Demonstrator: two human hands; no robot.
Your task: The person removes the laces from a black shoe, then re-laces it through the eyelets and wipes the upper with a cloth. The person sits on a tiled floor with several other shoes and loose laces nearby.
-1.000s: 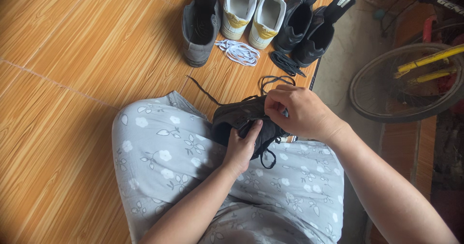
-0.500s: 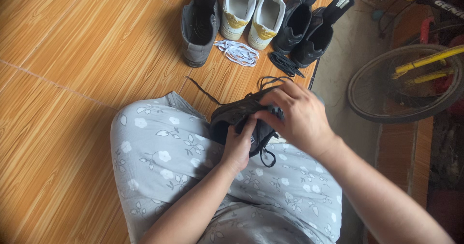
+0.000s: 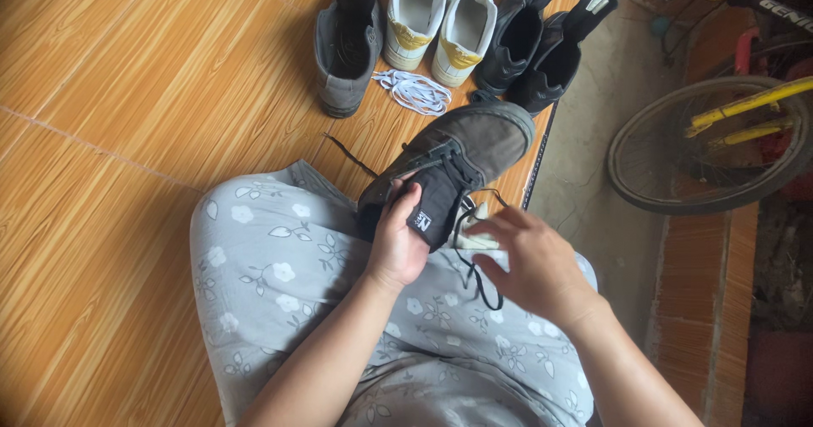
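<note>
Dark brown shoe [image 3: 457, 160], black lace [image 3: 474, 262] loose, seemingly half-threaded.

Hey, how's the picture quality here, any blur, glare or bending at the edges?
Head view: soft even daylight, no harsh glare; right hand slightly motion-blurred, left hand and dark shoe sharp; wide lens bows the floorboards, corners darken.
</note>
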